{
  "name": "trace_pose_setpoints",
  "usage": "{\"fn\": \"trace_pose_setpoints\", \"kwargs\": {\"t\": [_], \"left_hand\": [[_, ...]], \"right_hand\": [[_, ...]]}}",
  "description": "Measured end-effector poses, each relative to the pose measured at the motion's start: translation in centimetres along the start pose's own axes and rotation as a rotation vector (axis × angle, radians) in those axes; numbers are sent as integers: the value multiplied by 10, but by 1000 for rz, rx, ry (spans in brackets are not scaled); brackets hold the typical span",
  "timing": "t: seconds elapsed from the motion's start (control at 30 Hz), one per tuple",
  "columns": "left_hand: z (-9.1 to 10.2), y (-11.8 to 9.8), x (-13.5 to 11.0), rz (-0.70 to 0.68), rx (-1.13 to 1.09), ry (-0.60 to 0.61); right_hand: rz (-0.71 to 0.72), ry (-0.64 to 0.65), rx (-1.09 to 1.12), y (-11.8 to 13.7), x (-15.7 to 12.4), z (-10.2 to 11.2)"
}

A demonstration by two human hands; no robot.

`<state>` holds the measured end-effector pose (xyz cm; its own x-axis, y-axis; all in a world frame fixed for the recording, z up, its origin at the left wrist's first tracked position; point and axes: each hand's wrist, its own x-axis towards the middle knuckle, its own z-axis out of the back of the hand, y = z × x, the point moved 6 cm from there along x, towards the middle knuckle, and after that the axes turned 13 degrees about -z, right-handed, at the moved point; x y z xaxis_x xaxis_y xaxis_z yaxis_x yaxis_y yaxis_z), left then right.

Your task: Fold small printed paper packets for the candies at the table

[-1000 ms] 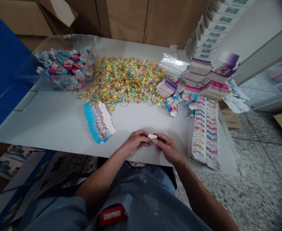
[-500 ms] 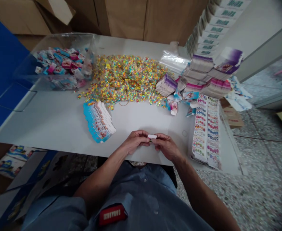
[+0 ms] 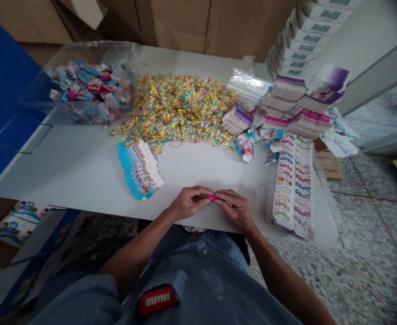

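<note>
Between the fingertips of my left hand (image 3: 192, 202) and my right hand (image 3: 233, 205) is a small pink box (image 3: 212, 197), mostly hidden by the fingers. Both hands are closed on it, one at each end, just above the front edge of the white table (image 3: 198, 164). To the left of my hands lies a fanned stack of blue and white printed cartons (image 3: 140, 170). On the right stand long rows of sticker sheets (image 3: 293, 185) printed with small coloured ovals.
A wide heap of small colourful wrapped pieces (image 3: 185, 110) spreads across the back. Far left, a clear plastic bin (image 3: 76, 106) holds many little boxes. Purple and pink carton stacks (image 3: 288, 97), loose boxes (image 3: 246, 148) and tall white stacks (image 3: 303, 47) crowd the right. Cardboard boxes (image 3: 181, 25) stand behind.
The small box has turned in my fingers: a white face showed before, now a narrow pink side. My right-hand fingers have shifted along it. The camera view has moved slightly.
</note>
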<state>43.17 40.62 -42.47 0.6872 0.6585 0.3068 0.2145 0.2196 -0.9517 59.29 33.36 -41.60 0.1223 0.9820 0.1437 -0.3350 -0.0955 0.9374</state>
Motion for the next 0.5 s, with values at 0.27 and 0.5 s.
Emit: {"fn": "trace_pose_setpoints", "kwargs": {"t": [0.27, 0.5], "left_hand": [[4, 5, 4, -16, 91, -23], [4, 6, 6, -33, 70, -18]], "right_hand": [[-125, 9, 73, -4, 4, 0], [-201, 23, 162, -10, 5, -1]]}}
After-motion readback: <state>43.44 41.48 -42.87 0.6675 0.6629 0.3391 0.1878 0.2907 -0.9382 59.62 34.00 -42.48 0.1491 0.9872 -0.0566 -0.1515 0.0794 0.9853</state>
